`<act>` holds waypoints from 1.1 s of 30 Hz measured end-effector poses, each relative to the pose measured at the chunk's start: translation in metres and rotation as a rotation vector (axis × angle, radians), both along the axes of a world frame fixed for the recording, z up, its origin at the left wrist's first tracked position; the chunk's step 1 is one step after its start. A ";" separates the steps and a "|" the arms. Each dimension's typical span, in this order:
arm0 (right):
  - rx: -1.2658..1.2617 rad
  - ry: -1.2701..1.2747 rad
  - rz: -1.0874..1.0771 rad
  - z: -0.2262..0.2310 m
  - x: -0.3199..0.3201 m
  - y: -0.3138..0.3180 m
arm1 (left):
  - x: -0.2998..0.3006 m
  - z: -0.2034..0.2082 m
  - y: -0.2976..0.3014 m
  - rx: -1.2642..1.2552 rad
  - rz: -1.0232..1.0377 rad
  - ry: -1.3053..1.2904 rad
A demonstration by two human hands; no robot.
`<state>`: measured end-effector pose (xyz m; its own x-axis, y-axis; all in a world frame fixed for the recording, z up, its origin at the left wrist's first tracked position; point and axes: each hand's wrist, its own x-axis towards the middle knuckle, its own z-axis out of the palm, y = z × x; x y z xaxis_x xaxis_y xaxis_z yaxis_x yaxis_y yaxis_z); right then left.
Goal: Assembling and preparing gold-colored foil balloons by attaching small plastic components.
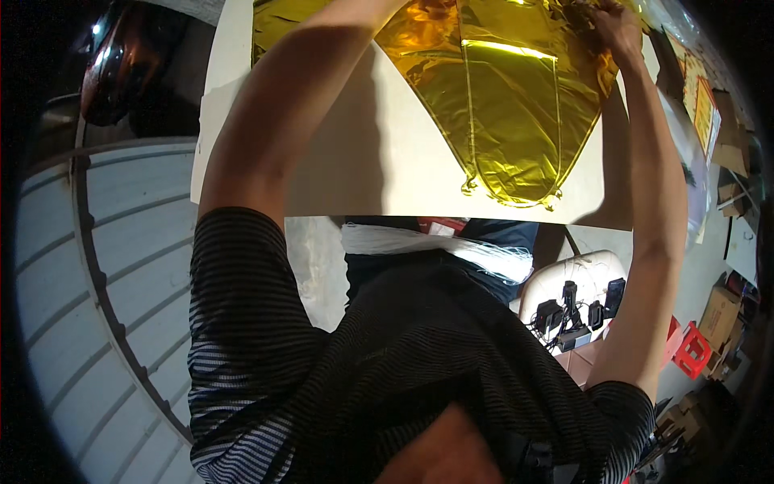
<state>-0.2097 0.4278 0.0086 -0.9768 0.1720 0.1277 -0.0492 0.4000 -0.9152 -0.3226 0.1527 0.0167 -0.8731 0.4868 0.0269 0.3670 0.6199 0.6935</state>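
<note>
A shiny gold foil piece (516, 121) lies over the pale table (330, 169), tapering to a rounded end at the near edge. Two seams run down it, with small knotted bits at its near corners. My right hand (619, 31) is at the far right side of the foil, fingers closed on its crumpled edge; the fingertips are partly in shadow. My left forearm reaches across the foil's left part, and the hand lies beyond the upper edge of the picture.
A bundle of white strings (435, 244) lies across my lap. At the right, a pale chair (601, 262) holds several black adapters. Farther right are a red plastic stool (692, 351) and cardboard boxes (719, 316). White slatted panels (64, 266) stand at the left.
</note>
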 end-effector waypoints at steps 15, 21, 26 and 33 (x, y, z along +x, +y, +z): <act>0.770 0.010 -0.266 -0.064 -0.035 0.101 | 0.036 0.019 0.016 0.094 -0.005 -0.014; 0.682 0.168 -0.240 -0.063 -0.040 0.087 | 0.012 0.029 0.000 0.016 -0.003 -0.078; 0.687 0.212 -0.316 -0.058 -0.031 0.069 | 0.011 0.021 0.006 -0.033 0.066 -0.082; 0.500 0.164 -0.276 -0.049 -0.018 0.051 | 0.008 0.010 0.004 -0.027 0.031 0.095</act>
